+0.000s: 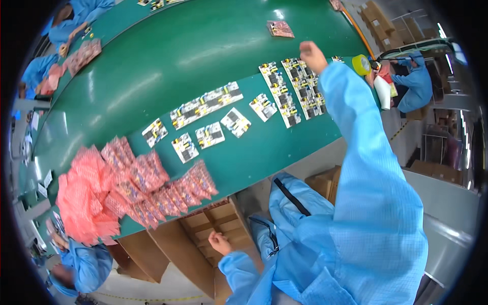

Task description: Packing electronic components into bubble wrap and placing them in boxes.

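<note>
My right arm reaches far over the green table, and my right hand (312,55) is above the far end of a panel of joined circuit boards (307,91). Its fingers are curled in; whatever they may hold is hidden. Next to that panel lies another long strip of boards (280,94). Low by the table's near edge, my left hand (220,243) hangs over an open cardboard box (203,223), fingers loosely bent and nothing in them. Single circuit boards, such as one white-edged board (236,122), lie between the strips and a longer row of boards (207,105).
Pink bubble bags (84,198) are heaped at the left, beside several bagged boards (147,173). Another bagged board (280,29) lies at the far side. A yellow tape roll (361,65) stands at the right end. Co-workers in blue sit around the table (168,56).
</note>
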`<state>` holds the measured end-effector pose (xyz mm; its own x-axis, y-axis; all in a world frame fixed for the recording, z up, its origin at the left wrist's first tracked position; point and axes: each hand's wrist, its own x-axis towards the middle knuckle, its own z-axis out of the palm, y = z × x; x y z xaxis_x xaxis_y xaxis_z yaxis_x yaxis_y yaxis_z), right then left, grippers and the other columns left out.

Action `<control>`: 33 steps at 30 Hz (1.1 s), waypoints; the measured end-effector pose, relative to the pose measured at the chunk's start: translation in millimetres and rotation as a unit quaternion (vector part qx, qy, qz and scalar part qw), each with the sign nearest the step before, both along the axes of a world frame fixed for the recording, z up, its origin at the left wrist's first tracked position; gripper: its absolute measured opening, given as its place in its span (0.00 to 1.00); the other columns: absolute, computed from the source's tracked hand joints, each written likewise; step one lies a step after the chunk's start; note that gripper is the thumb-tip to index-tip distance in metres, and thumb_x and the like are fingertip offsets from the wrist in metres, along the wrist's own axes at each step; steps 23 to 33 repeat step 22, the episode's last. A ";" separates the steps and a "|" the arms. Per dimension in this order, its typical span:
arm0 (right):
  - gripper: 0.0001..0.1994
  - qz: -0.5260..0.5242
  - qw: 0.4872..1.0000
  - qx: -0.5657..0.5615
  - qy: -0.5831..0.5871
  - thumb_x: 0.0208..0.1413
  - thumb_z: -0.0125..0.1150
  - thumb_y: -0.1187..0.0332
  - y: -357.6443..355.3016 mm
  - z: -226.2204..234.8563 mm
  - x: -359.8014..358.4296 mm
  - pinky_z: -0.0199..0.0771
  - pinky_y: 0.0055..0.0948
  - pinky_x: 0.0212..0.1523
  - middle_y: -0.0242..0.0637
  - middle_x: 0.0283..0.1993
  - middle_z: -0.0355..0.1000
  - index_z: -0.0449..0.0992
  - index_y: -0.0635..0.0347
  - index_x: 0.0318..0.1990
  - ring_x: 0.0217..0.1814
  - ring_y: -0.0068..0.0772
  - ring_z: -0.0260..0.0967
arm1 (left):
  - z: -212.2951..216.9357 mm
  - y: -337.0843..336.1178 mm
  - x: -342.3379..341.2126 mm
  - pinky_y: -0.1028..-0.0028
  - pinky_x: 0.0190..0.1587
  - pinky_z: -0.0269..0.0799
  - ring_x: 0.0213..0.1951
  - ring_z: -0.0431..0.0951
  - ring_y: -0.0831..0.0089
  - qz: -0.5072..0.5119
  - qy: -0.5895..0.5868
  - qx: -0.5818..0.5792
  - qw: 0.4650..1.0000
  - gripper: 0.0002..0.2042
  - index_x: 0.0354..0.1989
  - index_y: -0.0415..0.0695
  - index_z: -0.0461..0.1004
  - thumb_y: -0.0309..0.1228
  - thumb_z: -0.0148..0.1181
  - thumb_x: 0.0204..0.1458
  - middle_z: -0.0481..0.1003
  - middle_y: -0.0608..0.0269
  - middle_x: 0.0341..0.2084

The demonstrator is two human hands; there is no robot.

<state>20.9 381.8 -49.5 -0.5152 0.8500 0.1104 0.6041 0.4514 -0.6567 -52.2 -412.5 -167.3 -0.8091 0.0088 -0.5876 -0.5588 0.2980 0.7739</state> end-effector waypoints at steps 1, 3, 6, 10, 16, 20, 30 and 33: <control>0.22 -0.020 0.997 0.058 -0.035 0.46 0.65 0.72 41.5 -7.7 -3.4 0.72 0.35 0.54 0.43 0.49 0.72 0.70 0.60 0.52 0.51 0.40 0.72 | 21.5 16.1 9.2 0.82 0.22 0.62 0.23 0.66 0.82 0.013 -0.001 -0.015 1.000 0.09 0.48 0.43 0.68 0.24 0.48 0.60 0.70 0.65 0.30; 0.31 -0.008 0.968 0.221 -0.115 0.42 0.70 0.68 104.9 -22.6 -15.5 0.71 0.39 0.57 0.50 0.54 0.69 0.67 0.60 0.57 0.54 0.51 0.70 | 60.2 53.4 22.8 0.82 0.25 0.63 0.25 0.66 0.81 0.032 0.013 -0.048 0.998 0.10 0.48 0.41 0.68 0.23 0.48 0.59 0.70 0.65 0.31; 0.43 0.107 0.971 0.114 -0.180 0.31 0.79 0.62 131.2 -34.4 -77.2 0.64 0.40 0.63 0.51 0.59 0.66 0.64 0.62 0.60 0.63 0.51 0.62 | 84.3 71.4 28.3 0.82 0.32 0.65 0.31 0.67 0.80 0.016 0.090 -0.085 0.992 0.10 0.47 0.41 0.68 0.22 0.48 0.57 0.70 0.65 0.33; 0.44 0.146 0.930 0.219 -0.257 0.28 0.78 0.62 177.9 -46.4 -82.5 0.73 0.40 0.50 0.45 0.50 0.73 0.66 0.52 0.60 0.48 0.49 0.73 | 126.7 208.0 9.0 0.76 0.40 0.68 0.38 0.71 0.74 0.023 -0.056 -0.031 0.998 0.15 0.54 0.43 0.62 0.24 0.47 0.58 0.71 0.63 0.41; 0.16 0.127 0.940 -0.314 -0.041 0.44 0.68 0.68 292.1 -31.3 -33.0 0.76 0.32 0.40 0.37 0.37 0.76 0.75 0.59 0.41 0.37 0.27 0.75 | 94.0 278.0 -6.5 0.69 0.39 0.73 0.39 0.75 0.67 0.128 -0.174 -0.039 0.976 0.23 0.59 0.46 0.58 0.38 0.54 0.57 0.72 0.59 0.45; 0.15 -0.111 0.986 -0.104 0.069 0.49 0.69 0.69 425.7 -46.2 65.8 0.76 0.27 0.41 0.32 0.38 0.76 0.76 0.63 0.42 0.38 0.23 0.74 | 56.0 279.0 -24.3 0.64 0.46 0.73 0.45 0.76 0.59 0.226 -0.334 0.098 0.910 0.25 0.56 0.45 0.64 0.44 0.55 0.52 0.74 0.57 0.48; 0.15 -0.121 0.986 -0.042 0.111 0.48 0.69 0.69 475.9 -49.9 96.0 0.75 0.27 0.42 0.32 0.38 0.76 0.75 0.64 0.43 0.38 0.22 0.73 | 65.7 328.4 -35.9 0.60 0.49 0.72 0.49 0.75 0.58 0.244 -0.347 0.090 0.901 0.24 0.52 0.44 0.72 0.45 0.55 0.50 0.74 0.56 0.51; 0.15 -0.121 0.986 -0.042 0.111 0.48 0.69 0.69 475.9 -49.9 96.0 0.75 0.27 0.42 0.32 0.38 0.76 0.75 0.64 0.43 0.38 0.22 0.73 | 65.7 328.4 -35.9 0.60 0.49 0.72 0.49 0.75 0.58 0.244 -0.347 0.090 0.901 0.24 0.52 0.44 0.72 0.45 0.55 0.50 0.74 0.56 0.51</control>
